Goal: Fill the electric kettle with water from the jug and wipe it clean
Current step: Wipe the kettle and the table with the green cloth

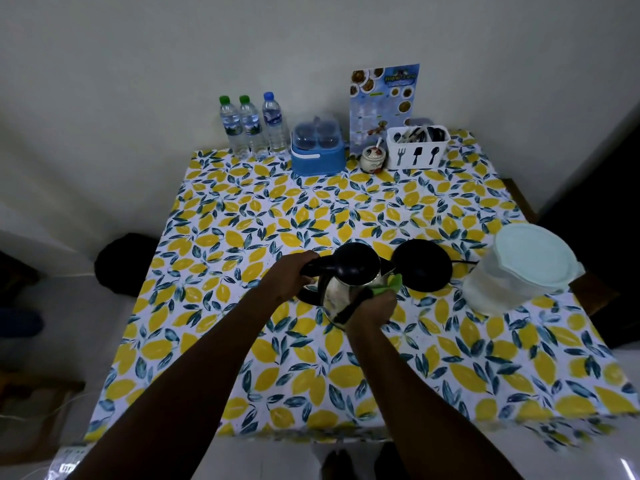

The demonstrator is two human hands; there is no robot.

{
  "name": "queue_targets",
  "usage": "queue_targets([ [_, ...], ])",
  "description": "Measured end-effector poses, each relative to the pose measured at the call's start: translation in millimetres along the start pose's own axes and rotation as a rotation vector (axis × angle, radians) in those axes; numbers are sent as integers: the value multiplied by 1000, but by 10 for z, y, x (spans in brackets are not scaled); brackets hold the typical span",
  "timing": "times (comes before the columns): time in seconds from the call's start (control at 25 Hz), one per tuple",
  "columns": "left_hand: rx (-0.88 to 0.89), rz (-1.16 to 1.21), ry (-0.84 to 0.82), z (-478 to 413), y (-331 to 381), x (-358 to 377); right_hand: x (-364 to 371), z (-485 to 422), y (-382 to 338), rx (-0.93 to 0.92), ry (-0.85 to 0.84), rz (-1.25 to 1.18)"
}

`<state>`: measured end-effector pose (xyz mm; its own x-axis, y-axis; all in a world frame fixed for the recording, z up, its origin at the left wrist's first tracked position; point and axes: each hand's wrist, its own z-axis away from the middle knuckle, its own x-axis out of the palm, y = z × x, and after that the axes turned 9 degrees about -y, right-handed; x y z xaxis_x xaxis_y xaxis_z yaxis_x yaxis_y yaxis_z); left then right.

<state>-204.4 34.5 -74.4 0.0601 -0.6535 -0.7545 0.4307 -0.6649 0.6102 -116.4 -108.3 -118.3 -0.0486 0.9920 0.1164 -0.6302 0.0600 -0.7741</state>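
Gripped: right hand [372, 308] presses a green cloth [390, 285] to the flank of the stainless-steel electric kettle with black lid [349, 278], tilted near the middle of the lemon-print tablecloth [311, 375]; left hand [289, 278] is closed around its black handle. Just beyond lies the round black base [422, 265], with the translucent lidded plastic jug [519, 271] at right. Risk, as judged: hard wiping while tilted could spill water towards the base.

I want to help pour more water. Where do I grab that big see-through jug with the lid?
Take the jug round its clear body with both hands, coming from the table's near side. No handle shows from here, and the wide pale lid may only be resting on top, so probably don't lift by it.
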Motion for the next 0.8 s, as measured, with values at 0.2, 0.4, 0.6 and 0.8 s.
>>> queue_targets([
  [0.2,-10,-17,1,-69,-66,36,175,92,14,143,128,-201],
  [0.4,1,-13,4,-60,-87,52,31,47,-75,317,-38,-190],
  [0.6,18,-12,-29,-72,-63,23,87,33,-164,603,-15,-490],
  [0.8,12,106,39,81,-73,150,-161,-77,-119,469,-256,-193],
])
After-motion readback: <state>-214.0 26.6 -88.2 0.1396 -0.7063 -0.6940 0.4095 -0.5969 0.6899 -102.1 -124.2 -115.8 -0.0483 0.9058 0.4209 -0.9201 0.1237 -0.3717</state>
